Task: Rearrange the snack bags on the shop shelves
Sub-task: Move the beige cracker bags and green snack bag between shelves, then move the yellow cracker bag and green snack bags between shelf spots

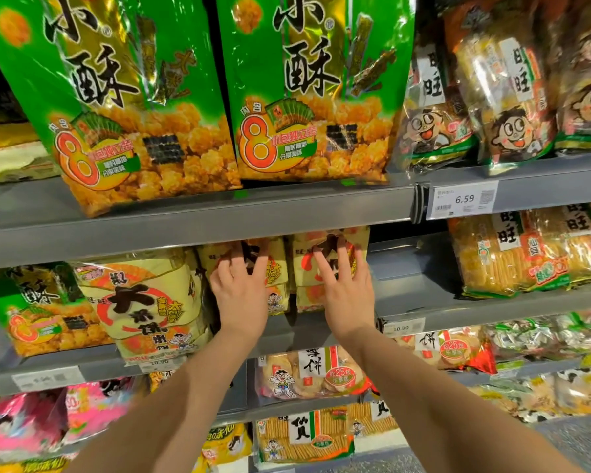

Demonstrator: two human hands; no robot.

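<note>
Close view of a shop aisle: grey metal shelves run one above another, each packed with rows of sealed snack bags facing outward. Large green bags printed with puffed rice snacks stand on the upper shelf, with pale yellow bags and clear cracker packs on the shelves below. Printed price labels sit on the shelf edges, one reading 6.59 beside a square code.
</note>
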